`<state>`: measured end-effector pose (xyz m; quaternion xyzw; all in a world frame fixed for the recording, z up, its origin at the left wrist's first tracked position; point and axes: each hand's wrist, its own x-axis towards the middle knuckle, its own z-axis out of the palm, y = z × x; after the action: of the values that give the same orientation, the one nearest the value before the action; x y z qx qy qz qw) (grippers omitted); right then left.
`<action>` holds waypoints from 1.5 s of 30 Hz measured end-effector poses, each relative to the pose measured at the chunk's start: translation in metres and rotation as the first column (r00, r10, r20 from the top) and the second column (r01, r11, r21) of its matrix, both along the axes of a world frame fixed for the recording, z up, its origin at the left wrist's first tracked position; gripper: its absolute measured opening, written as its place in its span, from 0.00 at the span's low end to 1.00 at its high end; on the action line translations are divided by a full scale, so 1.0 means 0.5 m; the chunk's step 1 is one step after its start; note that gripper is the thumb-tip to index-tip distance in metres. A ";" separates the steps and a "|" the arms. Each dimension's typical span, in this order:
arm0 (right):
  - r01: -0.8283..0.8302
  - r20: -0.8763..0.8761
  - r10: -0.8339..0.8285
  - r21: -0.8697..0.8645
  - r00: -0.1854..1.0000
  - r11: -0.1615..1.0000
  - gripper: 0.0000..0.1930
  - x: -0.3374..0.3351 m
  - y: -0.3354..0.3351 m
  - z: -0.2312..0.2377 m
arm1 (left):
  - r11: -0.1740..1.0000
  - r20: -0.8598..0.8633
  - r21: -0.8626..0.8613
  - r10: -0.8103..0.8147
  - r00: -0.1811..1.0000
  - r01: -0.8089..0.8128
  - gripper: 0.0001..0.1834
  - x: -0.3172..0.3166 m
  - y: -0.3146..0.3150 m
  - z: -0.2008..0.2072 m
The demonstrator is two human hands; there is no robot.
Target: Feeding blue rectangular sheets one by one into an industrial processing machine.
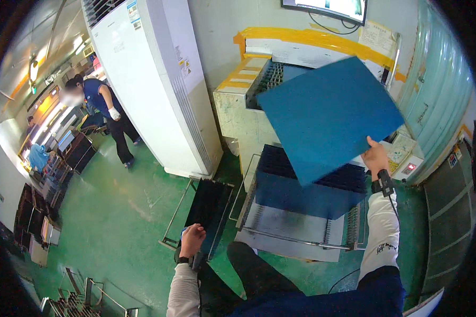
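Note:
A large square blue panel is tilted up in front of me, its near right edge gripped by my right hand. My left hand is closed, fingers curled, above the lower end of a narrow rack of dark panels. Whatever it may hold is hidden. Below the raised panel, a stack of upright dark blue panels stands in a metal-framed rack. The panel covers part of a beige machine with yellow tape and a row of rollers.
A tall white air conditioner stands left of the machine. A screen hangs on the wall above. At far left, a person in dark blue bends near more racks. Metal frames lie at lower left. A grey panelled screen stands at right.

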<state>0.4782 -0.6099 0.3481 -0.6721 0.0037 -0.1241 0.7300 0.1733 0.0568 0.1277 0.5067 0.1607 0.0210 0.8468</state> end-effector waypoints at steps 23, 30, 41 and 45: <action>0.097 -0.192 0.016 0.563 0.981 0.821 0.07 0.119 0.159 -0.083 | 0.966 -0.165 -0.209 0.121 0.979 -0.155 0.08 0.011 -0.008 -0.006; 0.087 -0.176 0.018 0.572 0.984 0.815 0.03 0.180 0.141 -0.097 | 0.958 -0.217 -0.207 0.153 0.964 -0.199 0.06 0.015 -0.021 0.009; 0.167 -0.283 -0.002 0.559 0.959 0.812 0.09 0.149 0.162 -0.057 | 0.956 -0.221 -0.215 0.151 0.964 -0.199 0.07 0.018 -0.031 0.016; 0.163 -0.279 -0.006 0.542 0.960 0.824 0.11 0.150 0.173 -0.056 | 0.966 -0.192 -0.200 0.123 0.974 -0.161 0.08 0.012 -0.021 0.002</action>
<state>0.5532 -0.5232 0.3199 -0.4381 0.1675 -0.0589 0.8812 0.1793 0.0462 0.1288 0.3993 0.2728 0.0190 0.8751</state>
